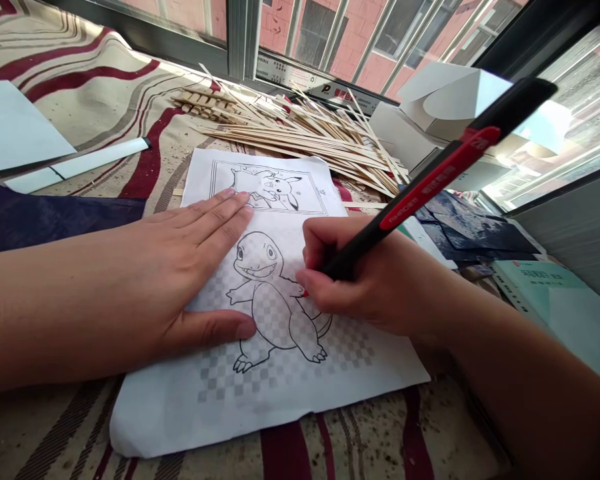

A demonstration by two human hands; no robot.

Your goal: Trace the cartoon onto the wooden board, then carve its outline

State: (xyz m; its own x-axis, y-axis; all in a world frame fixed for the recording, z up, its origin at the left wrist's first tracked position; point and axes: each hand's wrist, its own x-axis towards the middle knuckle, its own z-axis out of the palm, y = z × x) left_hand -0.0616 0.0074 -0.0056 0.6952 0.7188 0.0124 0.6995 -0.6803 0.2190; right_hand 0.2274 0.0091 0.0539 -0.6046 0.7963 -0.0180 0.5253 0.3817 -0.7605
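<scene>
Paper [165, 423]: white and uneven along its near edge, it lies on a striped tablecloth [285, 457] directly before the person, beneath both hands.
Lower drawing [273, 317]: a grinning, round-bellied cartoon creature is outlined in black over a grey checkered pattern.
Upper drawing [283, 187]: a long-eared cartoon figure appears sideways within a ruled frame, near the paper's far edge.
Left hand [195, 260]: stretched flat, palm down, it grasps nothing; the fingers lie together, their tips over the upper drawing, while the thumb spreads out to the creature's belly.
Right hand [370, 280]: curled in a writing grip, fingers and thumb closed around a pen, it rests over the paper's right side.
Pen [430, 190]: black and red, it slants up to the right, its red tip at the creature's arm; whether the tip touches the paper cannot be told.
Wooden sticks [320, 143]: a loose heap lies beyond the paper, below the window [320, 33].
White box [435, 107]: it stands right of the sticks.
Green book [545, 287]: it lies beyond the right forearm, beside dark blue packets [470, 230].
</scene>
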